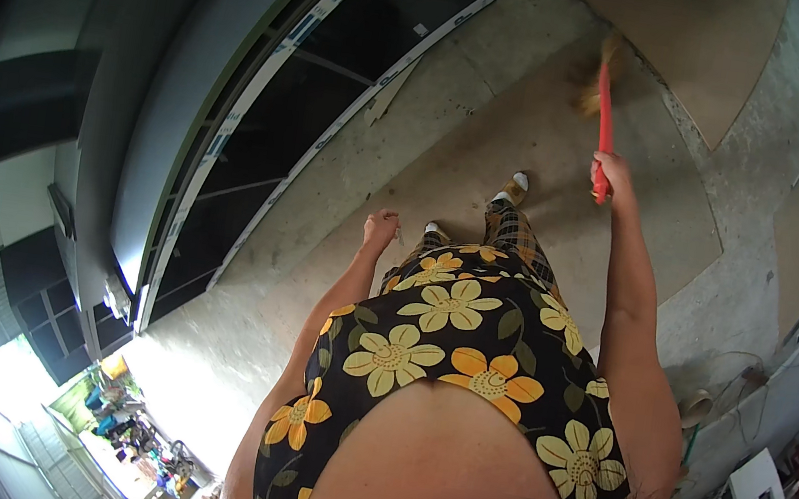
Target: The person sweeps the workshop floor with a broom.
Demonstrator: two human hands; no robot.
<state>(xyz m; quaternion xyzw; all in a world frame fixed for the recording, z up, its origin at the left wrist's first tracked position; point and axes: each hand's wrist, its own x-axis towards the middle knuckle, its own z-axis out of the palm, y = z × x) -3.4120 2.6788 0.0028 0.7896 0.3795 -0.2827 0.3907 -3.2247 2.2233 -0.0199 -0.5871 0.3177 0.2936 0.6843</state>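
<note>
My right hand [609, 174] is wrapped round the red handle of a broom [606, 115], out ahead of me on the right. The broom's straw-coloured bristles are at the far end, smeared by motion, over the edge of a brown sheet [538, 116] on the floor. On the left, my left hand [381, 231] hangs near my hip with its fingers curled in. A thin pale bit shows beside those fingers, but I cannot make out whether they hold it.
Dark glazed panels in a frame [341, 80] stand along the left. Another brown sheet [690, 35] lies at the far right. A loose strip [392, 92] is on the concrete near the frame. Cables [745, 381] and a white piece of equipment [750, 498] are at the lower right.
</note>
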